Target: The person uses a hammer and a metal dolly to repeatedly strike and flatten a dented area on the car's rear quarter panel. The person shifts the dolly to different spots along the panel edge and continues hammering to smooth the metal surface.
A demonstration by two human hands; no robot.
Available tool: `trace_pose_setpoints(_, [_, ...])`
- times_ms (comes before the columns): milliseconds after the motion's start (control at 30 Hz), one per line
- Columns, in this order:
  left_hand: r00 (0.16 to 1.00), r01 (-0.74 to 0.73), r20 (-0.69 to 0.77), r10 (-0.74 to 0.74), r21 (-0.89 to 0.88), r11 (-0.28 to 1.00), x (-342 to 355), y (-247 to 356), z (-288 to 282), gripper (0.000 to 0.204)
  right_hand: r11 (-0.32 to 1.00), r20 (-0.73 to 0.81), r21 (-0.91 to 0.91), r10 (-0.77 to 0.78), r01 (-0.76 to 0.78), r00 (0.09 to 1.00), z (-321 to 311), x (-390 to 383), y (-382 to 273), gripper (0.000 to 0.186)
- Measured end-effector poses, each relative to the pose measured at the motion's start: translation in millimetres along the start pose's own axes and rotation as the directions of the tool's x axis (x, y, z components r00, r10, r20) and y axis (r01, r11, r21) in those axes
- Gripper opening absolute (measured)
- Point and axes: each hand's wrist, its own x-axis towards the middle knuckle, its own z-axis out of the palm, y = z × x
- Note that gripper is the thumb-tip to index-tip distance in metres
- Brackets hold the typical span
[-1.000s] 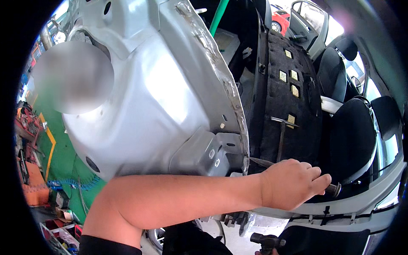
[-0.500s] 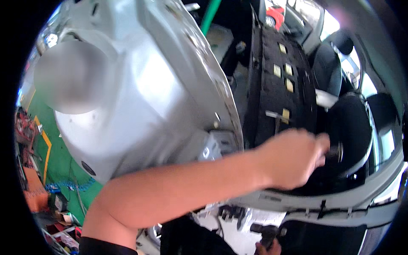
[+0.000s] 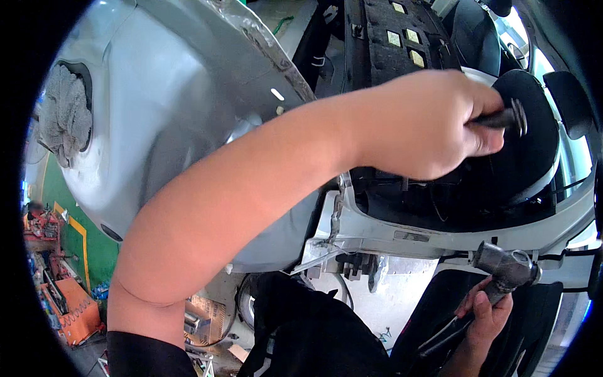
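- Silver-grey car panel fills the upper left, its ragged edge running down toward the left forearm, which crosses in front of it.
- Black backrest with pale yellow squares lies beyond the left hand, whose arm and fist hide its lower part.
- Black front seat stands to the right, behind the flared end of the held tool; whether they touch cannot be told.
- Pale door frame curves below the left hand, with a dark gap between the two, and passes just above the hammer.
- Left hand, curled into a fist, grips a dark metal tool; the hands are well apart.
- Hammer at the lower right, head up, handle slanting down to the left.
- Right hand wraps its fingers around the handle just below the head.
- Dark metal tool juts rightward from the left fist, round end outward; its other end is hidden.
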Motion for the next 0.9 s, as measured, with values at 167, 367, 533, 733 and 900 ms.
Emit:
trace_pose_setpoints(167, [0.996, -0.033, -0.079, 0.028, -0.071, 0.997, 3.6, -7.6, 5.1, 0.025, 0.999, -0.015, -0.019, -0.03, 0.03, 0.999, 7.0, 6.0, -5.9, 0.043])
trace_pose_setpoints(367, [0.966, 0.006, -0.256, 0.022, 0.108, 0.994, 5.7, -13.2, -1.1, 0.026, 0.998, 0.028, -0.059, -0.012, 0.014, 1.0, 14.7, 17.1, -11.4, 0.042])
trace_pose_setpoints(533, [0.96, -0.009, -0.28, 0.017, 0.029, 1.0, 7.1, -13.2, -2.7, 0.027, 0.999, 0.037, -0.043, -0.023, 0.024, 0.999, 15.3, 21.3, -12.6, 0.042])
trace_pose_setpoints(733, [0.965, 0.007, -0.263, 0.008, 0.057, 0.998, 5.4, -12.3, -1.6, 0.028, 1.0, 0.027, 0.001, -0.006, 0.006, 1.0, 12.9, 17.9, -5.8, 0.043])
trace_pose_setpoints(900, [0.945, -0.098, -0.308, 0.106, 0.042, 0.994, 6.3, -17.2, 2.7, 0.026, 1.0, 0.005, 0.015, 0.002, -0.002, 1.0, 16.0, 7.5, 7.8, 0.044])
